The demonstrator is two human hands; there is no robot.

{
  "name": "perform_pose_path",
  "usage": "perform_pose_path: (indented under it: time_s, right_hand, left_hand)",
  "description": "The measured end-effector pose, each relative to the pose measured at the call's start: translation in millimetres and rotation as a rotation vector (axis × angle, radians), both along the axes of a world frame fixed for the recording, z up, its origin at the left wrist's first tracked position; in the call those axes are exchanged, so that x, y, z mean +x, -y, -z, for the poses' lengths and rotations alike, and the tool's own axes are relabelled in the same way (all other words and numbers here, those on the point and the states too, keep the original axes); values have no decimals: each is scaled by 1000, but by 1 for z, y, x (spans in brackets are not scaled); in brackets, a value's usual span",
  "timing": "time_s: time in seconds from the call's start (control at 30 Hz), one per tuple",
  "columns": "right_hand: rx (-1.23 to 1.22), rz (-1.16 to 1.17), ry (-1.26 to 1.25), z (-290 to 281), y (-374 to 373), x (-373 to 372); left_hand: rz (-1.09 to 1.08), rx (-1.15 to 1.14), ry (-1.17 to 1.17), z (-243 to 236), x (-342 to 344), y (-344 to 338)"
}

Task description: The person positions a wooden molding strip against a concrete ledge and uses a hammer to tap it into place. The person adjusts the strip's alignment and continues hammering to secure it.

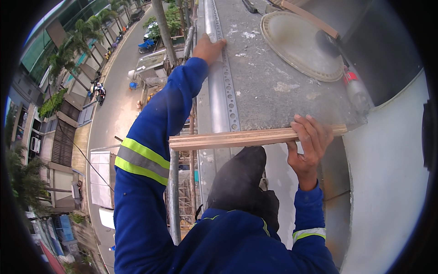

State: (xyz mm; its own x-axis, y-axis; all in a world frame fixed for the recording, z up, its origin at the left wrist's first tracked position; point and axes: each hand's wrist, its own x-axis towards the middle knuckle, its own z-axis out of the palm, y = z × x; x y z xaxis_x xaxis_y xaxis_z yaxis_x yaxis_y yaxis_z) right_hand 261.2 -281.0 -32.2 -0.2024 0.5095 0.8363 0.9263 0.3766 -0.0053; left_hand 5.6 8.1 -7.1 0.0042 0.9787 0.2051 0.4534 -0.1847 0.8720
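Observation:
A long silvery metal profile (220,98) with a perforated flange runs away from me along the left edge of the concrete ledge (262,100). My left hand (210,49) is closed over its far part, with the arm stretched forward. Crosswise in front of my body lies a plywood strip (228,139), its layered edge facing up at me. Its right part is gripped by my right hand (311,146), fingers over the far side and thumb on the near side. The strip's left end reaches past the profile, beside my left sleeve.
On the ledge rest a round, dusty, pale lid (303,45) and a clear plastic bottle (358,93) with a red label. A wooden piece (310,19) lies behind the lid. Scaffold pipes (174,196) stand left, above a street (118,100) far below. A white wall (392,173) bounds the right.

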Motion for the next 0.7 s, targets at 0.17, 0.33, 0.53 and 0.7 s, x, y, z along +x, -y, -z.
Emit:
perform_pose_path:
  time_s: [0.17,0.33,0.53,0.7]
  right_hand:
    - [12,-12,-4,2,-1,1]
    - [-2,-24,-33,3,-1,1]
    - [-25,-25,-78,3,0,-1]
    - [-14,-26,-76,1,-1,-2]
  left_hand:
    - [-7,24,22,3,1,-2]
    - [25,-12,-23,4,-3,-10]
    - [42,33,88,2,-4,-3]
    - [79,-52,58,-8,-9,2]
